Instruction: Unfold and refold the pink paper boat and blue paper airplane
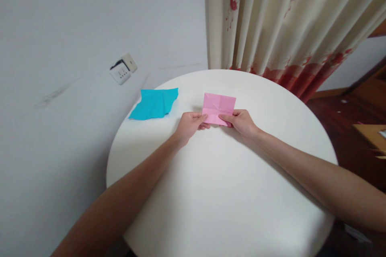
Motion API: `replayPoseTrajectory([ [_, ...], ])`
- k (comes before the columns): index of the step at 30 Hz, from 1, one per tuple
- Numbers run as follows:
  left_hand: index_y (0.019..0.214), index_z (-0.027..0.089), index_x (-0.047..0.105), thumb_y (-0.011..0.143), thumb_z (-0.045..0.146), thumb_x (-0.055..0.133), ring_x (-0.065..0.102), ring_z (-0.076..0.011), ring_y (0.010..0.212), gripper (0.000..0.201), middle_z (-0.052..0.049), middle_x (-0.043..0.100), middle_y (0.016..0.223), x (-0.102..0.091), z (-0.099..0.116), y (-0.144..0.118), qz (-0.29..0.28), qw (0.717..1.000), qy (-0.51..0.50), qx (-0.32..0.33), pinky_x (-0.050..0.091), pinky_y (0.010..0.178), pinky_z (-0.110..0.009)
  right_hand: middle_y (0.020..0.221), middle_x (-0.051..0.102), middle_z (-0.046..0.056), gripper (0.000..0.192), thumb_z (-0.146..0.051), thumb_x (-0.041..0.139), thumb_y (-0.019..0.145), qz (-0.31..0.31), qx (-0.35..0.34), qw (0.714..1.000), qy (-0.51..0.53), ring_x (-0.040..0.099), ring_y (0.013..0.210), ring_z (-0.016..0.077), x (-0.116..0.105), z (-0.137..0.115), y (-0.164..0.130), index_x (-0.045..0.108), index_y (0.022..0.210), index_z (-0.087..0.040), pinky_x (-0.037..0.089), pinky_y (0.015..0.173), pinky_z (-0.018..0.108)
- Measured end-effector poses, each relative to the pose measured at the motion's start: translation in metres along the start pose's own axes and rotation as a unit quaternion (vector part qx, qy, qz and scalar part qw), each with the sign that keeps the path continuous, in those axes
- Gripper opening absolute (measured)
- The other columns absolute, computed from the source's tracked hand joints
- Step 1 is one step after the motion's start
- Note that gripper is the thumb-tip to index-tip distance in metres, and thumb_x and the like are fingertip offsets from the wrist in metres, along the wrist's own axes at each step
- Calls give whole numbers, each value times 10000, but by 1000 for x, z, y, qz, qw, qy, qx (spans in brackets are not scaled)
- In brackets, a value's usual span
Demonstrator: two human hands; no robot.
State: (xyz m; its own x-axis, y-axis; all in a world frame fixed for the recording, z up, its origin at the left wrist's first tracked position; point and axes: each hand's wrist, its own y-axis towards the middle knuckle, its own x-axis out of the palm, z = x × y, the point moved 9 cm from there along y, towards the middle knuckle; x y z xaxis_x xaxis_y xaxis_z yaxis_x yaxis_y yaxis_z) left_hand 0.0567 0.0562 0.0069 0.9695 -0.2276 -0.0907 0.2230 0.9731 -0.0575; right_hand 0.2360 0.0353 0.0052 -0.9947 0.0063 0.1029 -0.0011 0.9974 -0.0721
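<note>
Both the left hand (189,125) and the right hand (241,122) pinch the near edge of a creased pink paper (218,108) with their fingers on the white table (229,192), a blue paper (155,103) lying nearby.

creased pink paper (218,108) — folded, flat on the table's far half.

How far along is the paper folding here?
The pink paper already shows creases and is folded to a small rectangle. The left hand and right hand pinch its near edge. It remains a flat shape, and the blue paper lies aside, creased.
</note>
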Motion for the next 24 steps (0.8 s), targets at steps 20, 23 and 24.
replayPoseTrajectory([
  [20, 899, 134, 767, 687, 481, 833, 699, -235, 853, 412, -108, 762, 908, -6, 12, 3, 13, 991, -124, 49, 528, 822, -366, 634, 651, 73, 425, -488, 835, 618, -90, 26, 993, -73, 462, 530, 110, 17, 5, -6, 715, 692, -87, 305, 495, 269],
  [23, 858, 135, 760, 671, 457, 846, 686, -214, 851, 382, -96, 752, 886, -12, 13, 4, 41, 989, -128, 56, 516, 827, -351, 623, 668, 81, 379, -447, 826, 643, -103, 23, 990, -95, 454, 508, 101, 18, 5, -5, 731, 682, -82, 300, 475, 256],
  [24, 857, 135, 757, 665, 455, 849, 681, -209, 849, 385, -93, 748, 881, -14, 14, 4, 47, 989, -128, 56, 513, 828, -348, 625, 677, 87, 367, -435, 826, 649, -108, 22, 989, -99, 460, 506, 100, 18, 5, -5, 733, 677, -81, 305, 472, 252],
])
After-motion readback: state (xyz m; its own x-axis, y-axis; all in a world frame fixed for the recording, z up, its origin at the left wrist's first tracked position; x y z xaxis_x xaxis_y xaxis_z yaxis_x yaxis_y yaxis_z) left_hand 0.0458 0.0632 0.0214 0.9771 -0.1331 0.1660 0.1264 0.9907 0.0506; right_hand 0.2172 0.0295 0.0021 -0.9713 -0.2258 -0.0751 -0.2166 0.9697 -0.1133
